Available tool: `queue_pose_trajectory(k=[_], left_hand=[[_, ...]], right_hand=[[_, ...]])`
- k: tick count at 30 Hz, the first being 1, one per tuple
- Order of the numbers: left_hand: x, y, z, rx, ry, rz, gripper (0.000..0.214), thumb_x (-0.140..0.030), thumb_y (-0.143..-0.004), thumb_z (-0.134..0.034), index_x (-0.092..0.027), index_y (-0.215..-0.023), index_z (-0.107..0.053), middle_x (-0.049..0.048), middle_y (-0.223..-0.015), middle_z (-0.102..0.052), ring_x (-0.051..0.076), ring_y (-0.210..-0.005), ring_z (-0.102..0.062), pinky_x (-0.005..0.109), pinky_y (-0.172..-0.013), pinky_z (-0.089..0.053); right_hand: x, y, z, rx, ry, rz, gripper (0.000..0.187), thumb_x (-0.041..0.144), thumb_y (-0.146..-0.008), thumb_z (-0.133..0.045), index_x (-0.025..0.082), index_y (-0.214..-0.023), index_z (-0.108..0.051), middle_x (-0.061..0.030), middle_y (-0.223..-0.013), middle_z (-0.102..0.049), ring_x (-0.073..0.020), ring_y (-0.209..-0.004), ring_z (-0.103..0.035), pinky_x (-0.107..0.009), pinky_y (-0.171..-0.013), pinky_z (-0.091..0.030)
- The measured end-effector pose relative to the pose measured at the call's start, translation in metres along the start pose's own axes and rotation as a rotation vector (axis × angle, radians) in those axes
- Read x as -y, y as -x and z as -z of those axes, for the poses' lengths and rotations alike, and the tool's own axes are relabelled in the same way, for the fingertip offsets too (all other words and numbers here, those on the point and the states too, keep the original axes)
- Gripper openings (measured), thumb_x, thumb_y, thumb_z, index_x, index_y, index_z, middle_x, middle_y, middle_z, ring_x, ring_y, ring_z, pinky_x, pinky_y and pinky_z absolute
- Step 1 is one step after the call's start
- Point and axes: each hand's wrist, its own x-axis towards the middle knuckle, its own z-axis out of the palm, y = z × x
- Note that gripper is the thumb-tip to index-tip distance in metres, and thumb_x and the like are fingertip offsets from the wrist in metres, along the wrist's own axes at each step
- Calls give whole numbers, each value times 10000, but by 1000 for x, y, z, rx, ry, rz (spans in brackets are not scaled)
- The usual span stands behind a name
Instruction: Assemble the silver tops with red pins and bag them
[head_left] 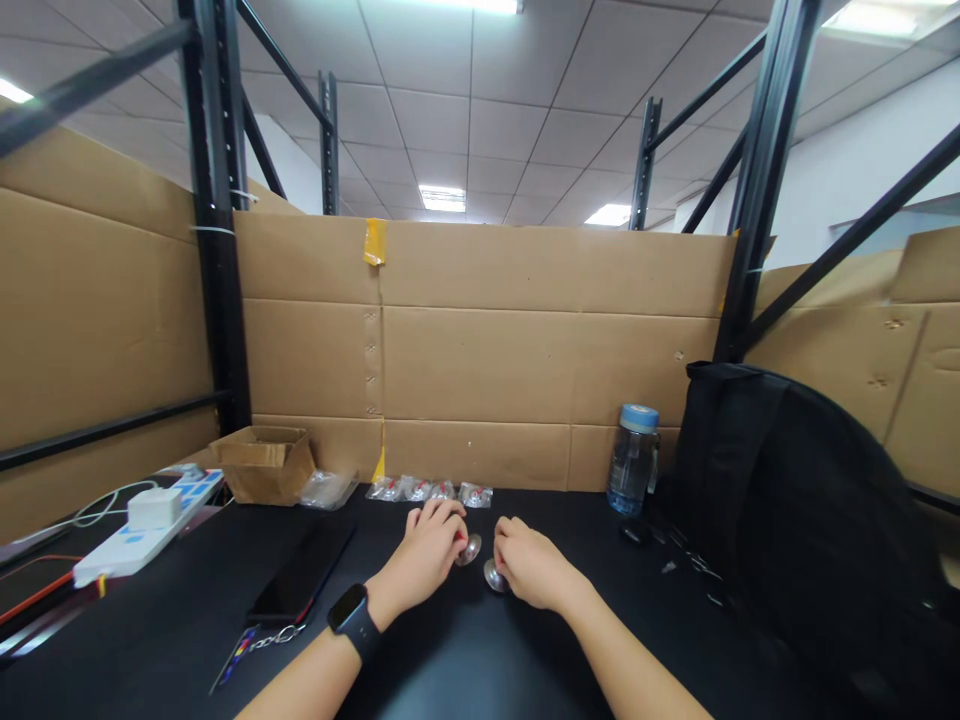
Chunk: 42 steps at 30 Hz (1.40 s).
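Item 1: my left hand (427, 550), fingers curled shut on the left metal piece (471, 549), mid black table (465, 660).
Item 2: right metal piece (493, 576), at its 4 o'clock, just beside it, pinched under my curled right hand (529, 565).
Both small, polished and rigid. I judge them light and slippery, best gripped at the rim.
Item 3: water bottle (632, 460), 2 o'clock. No writing legible.

Brown cardboard sheets (480, 350) wall in a black table (480, 660) between black metal rack posts (217, 220), under a tiled ceiling (465, 100) with lit panel lights (442, 197).
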Motion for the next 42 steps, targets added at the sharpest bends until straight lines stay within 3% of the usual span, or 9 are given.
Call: queue_pose_trajectory(k=[3,7,11,17,23,26,31,39,42], left_hand=[[2,-3,-3,-54,90,95,165,-248,-984,-469,-241,-940,-627,51,-1283,-558,256,-1225,-455,441,-953,-377],[8,-8,-11,-101,301,189,230,-359,-1005,-441,-242,-934,-626,51,-1244,-572,249,-1207,-476,473,-1003,-384],[11,-15,-20,-183,588,148,316,-450,-1012,-413,-208,-908,-587,69,-1121,-603,211,-1113,-540,416,-1040,-408],[1,-17,-21,-231,729,96,335,-480,-1008,-446,-198,-903,-591,70,-1060,-607,192,-1051,-563,351,-1005,-443],[3,-14,-18,-226,617,130,270,-418,-982,-522,-204,-871,-642,58,-1032,-620,201,-1047,-561,365,-1005,-422],[3,-12,-14,-201,530,164,238,-410,-962,-558,-217,-874,-666,57,-1070,-624,215,-1079,-553,375,-1004,-417],[3,-10,-5,-136,418,181,205,-398,-945,-576,-243,-897,-701,54,-1135,-620,243,-1143,-520,431,-1027,-394],[0,-10,5,-80,331,177,238,-455,-925,-582,-258,-916,-716,52,-1121,-636,256,-1135,-525,440,-995,-402],[20,-12,18,-87,252,137,252,-472,-936,-560,-281,-1019,-704,49,-1148,-644,250,-1139,-529,439,-1015,-382]], right_hand=[[2,-4,5,-148,-174,-3,116,138,-911,-527,210,-858,-601,-71,-1025,-599,-217,-950,-572,-319,-845,-491],[3,-10,16,-437,-406,-7,159,198,-987,-450,212,-882,-568,-76,-1057,-568,-207,-1015,-564,-332,-932,-460],[9,-14,19,-559,-549,-39,194,283,-1005,-442,208,-887,-577,-97,-1100,-553,-207,-1007,-574,-308,-854,-483],[21,-17,-2,-472,-720,-13,189,353,-988,-487,209,-900,-569,-107,-1172,-587,-219,-1060,-602,-300,-799,-529],[14,-22,-19,-334,-1134,-146,311,494,-918,-606,189,-884,-553,-93,-1172,-618,-176,-810,-682,-315,-672,-584],[11,-23,-19,-293,-1256,-182,347,513,-863,-681,187,-902,-569,-74,-1122,-631,-181,-802,-706,-314,-663,-592],[13,-20,-15,-183,-1404,-242,508,488,-802,-759,238,-1216,-602,-54,-1052,-662,-173,-749,-726,-313,-670,-581],[21,-18,-8,-140,-1566,-367,504,425,-761,-817,173,-1179,-694,-93,-995,-705,-197,-732,-736,-315,-690,-551],[24,-17,-6,-135,-1609,-370,512,448,-777,-806,165,-1189,-695,-85,-962,-697,-196,-726,-736,-312,-689,-549]])
